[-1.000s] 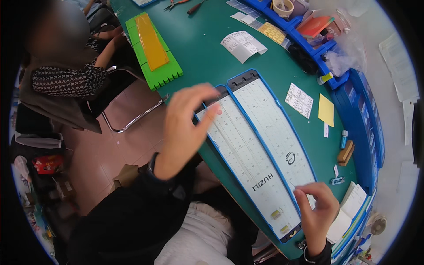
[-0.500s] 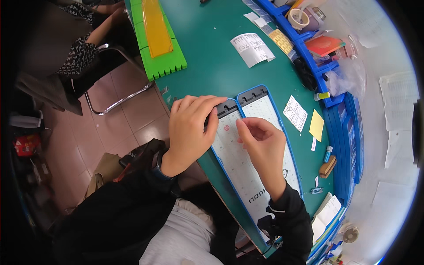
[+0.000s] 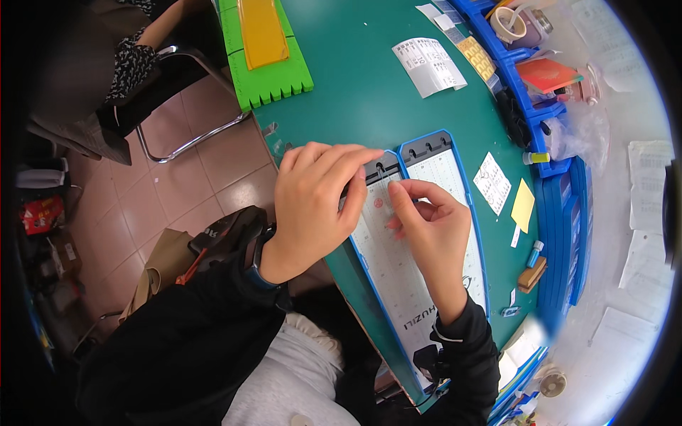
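Note:
A long blue-framed case (image 3: 387,263) lies unfolded in two halves on the green tabletop. Its pale panels carry ruler marks, and slotted black strips cap the far ends. My left hand (image 3: 312,202) lies over the far left corner, fingers together, thumb close to the index finger. Whatever sits under those fingers is hidden. A thin pale line (image 3: 384,175) runs from a slot of the left half's black strip (image 3: 377,165) toward my right hand (image 3: 439,231). Thumb and index finger of that hand are pinched on it, above the panels.
A green slotted board (image 3: 273,89) with a yellow tray (image 3: 264,42) lies at the far left edge. A printed sheet (image 3: 430,67), a white card (image 3: 491,183) and a yellow note (image 3: 523,206) lie right of the case. Blue bins (image 3: 526,99) line the wall. Someone sits at far left.
The view has shifted slightly, so the table and case sit a little differently in it. My right fingers have moved slightly back from the black strip, and the thin line now shows.

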`<state>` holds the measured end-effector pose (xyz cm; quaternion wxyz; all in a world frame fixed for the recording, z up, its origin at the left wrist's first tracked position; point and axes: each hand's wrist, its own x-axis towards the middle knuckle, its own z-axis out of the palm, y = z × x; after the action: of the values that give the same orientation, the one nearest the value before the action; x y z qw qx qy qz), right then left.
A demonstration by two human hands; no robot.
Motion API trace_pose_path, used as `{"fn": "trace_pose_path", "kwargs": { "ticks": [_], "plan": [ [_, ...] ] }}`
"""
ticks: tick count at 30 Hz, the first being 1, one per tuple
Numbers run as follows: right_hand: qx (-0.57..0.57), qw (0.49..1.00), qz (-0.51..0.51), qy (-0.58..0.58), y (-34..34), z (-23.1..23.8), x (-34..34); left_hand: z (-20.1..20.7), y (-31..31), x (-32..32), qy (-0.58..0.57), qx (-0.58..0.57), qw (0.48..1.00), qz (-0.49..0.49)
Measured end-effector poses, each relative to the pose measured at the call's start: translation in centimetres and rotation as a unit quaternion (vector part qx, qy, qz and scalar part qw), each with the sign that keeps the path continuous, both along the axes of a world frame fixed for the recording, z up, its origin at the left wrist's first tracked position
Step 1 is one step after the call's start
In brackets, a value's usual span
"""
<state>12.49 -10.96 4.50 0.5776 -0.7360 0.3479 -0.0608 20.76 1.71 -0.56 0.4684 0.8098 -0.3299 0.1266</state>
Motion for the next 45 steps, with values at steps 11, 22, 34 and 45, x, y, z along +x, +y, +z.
{"fn": "trace_pose_path", "kwargs": {
  "ticks": [11, 22, 34, 45],
  "plan": [
    [-0.031, 0.997, 0.03, -0.062, -0.9, 0.0, -2.2, 0.3, 0.4, 0.1, 0.021, 0.022, 0.996, -0.084],
    [-0.227, 0.964, 0.116, -0.077, -5.1, 4.6, -7.6, 2.1, 2.2, -3.2, 0.21, -0.316, 0.752, -0.539],
    [-0.221, 0.971, 0.088, -0.01, -0.6, 7.7, -15.3, 5.7, 0.6, -8.6, 0.541, -0.079, 0.702, -0.456],
    [-0.143, 0.99, -0.008, 0.01, 1.8, 9.8, -16.5, 7.4, 0.8, -7.9, 0.537, -0.066, 0.726, -0.426]
  ]
}}
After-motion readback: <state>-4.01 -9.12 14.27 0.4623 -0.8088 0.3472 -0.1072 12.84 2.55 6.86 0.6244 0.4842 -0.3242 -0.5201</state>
